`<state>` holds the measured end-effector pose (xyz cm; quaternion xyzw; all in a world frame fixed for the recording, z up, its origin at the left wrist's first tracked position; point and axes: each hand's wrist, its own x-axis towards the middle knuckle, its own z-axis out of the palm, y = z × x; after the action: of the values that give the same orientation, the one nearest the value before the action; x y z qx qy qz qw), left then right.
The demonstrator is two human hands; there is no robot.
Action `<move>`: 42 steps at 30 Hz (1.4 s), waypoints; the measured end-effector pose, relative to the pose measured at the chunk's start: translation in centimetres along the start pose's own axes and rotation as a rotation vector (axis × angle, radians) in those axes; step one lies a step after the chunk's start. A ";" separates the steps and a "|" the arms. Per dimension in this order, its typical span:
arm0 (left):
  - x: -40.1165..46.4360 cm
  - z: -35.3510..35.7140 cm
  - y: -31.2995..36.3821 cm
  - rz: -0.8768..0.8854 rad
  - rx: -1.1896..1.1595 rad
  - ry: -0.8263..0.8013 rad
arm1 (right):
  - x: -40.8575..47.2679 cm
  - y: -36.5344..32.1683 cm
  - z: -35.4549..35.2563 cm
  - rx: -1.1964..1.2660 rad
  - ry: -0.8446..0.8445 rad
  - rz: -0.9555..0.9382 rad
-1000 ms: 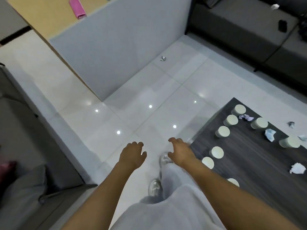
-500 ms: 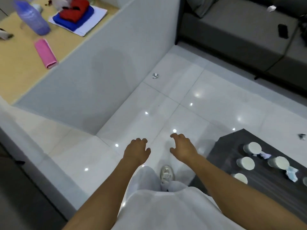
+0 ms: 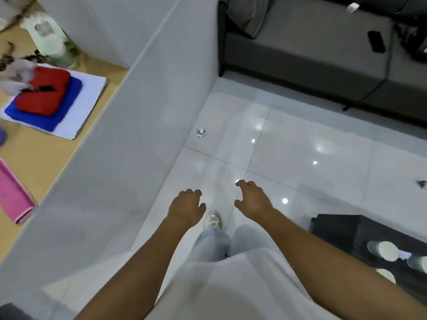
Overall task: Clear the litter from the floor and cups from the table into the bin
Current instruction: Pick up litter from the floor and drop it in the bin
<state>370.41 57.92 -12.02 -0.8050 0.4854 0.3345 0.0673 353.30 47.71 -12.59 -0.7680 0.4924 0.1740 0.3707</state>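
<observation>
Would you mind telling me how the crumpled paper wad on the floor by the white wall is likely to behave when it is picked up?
The crumpled paper wad looks small and creased, so it is probably very light and should crush easily under a pinch. On the glossy floor tiles it may skid or roll if nudged.

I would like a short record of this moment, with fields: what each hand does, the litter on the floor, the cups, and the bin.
left hand: held out in front, fingers loosely curled, holds nothing
right hand: held out in front, fingers relaxed, holds nothing
nearest floor litter: crumpled paper on the tiles ahead, beside the white partition
other floor litter: dark scrap at the right edge
cups: pale cups on the dark table, lower right
bin: not in view
</observation>
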 end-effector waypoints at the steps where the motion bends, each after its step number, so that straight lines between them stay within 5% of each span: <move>1: 1.6 -1.3 -0.4 0.003 0.017 -0.009 | 1.3 -0.8 -0.8 0.022 0.004 0.010; 12: 20.1 -10.9 0.8 0.010 0.082 -0.091 | 17.0 -2.1 -10.6 0.131 -0.034 0.097; 24: 42.9 -15.6 4.2 -0.213 0.014 -0.236 | 39.6 0.3 -21.4 0.155 -0.066 0.132; 34: 61.7 -4.7 -0.6 -0.332 -0.038 -0.248 | 58.6 6.1 -14.4 0.193 -0.153 0.160; 42: 77.7 8.4 -6.5 -0.328 -0.088 -0.154 | 75.2 12.1 -4.9 0.103 -0.171 -0.027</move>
<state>395.46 7.74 -66.79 -0.8475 0.3259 0.4005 0.1227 376.25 -5.95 -61.72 -0.7368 0.4569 0.2084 0.4526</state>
